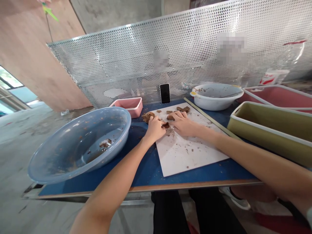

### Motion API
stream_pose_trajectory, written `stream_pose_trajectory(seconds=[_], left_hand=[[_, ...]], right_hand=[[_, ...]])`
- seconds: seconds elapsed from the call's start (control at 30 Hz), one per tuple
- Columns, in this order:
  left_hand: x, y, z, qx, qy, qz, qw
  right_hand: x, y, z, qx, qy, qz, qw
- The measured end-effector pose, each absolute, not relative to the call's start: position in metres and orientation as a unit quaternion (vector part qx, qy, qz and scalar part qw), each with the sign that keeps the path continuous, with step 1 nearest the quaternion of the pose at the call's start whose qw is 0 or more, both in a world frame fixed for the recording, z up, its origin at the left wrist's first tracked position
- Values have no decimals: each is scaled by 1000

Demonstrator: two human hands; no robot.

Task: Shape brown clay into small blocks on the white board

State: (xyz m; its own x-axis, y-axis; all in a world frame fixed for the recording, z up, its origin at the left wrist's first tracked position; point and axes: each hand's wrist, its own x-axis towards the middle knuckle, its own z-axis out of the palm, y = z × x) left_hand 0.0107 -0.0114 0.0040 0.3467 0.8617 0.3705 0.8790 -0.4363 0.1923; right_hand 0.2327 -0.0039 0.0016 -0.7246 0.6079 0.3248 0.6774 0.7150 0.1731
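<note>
My left hand (156, 129) rests at the left edge of a white board (175, 159), its fingers bent together and meeting a small dark brown piece (166, 125). From the other side, the curled fingers of my right hand (184, 125) pinch the same piece; what it is made of I cannot make out. Just beyond my left fingertips lies a rough brown fibrous clump (147, 116). Several brown chunks (183, 109) lie at the board's far end, one partly under my right fingers. Dark crumbs are scattered over the board.
To the left stands a large blue basin (80, 143) holding a little water. A pink tub (129, 107), a phone (165, 93) and a white basin (216, 97) line the back, before a perforated metal screen (117, 61). At right are a green strip (209, 118), an olive planter (268, 126) and a bottle (280, 65).
</note>
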Motion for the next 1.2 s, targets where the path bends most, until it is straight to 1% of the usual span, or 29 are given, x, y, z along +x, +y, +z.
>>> stream_pose_trajectory(seconds=[0.3,0.73,1.2], left_hand=[[8,-8,2,-807,-544,-229,13],[10,-5,0,-815,-542,-207,0],[6,-5,4,-821,-532,-205,17]], right_hand=[[238,2,-4,-340,-916,-161,139],[234,-7,5,-316,-912,-237,113],[240,-2,-1,-363,-901,-185,149]])
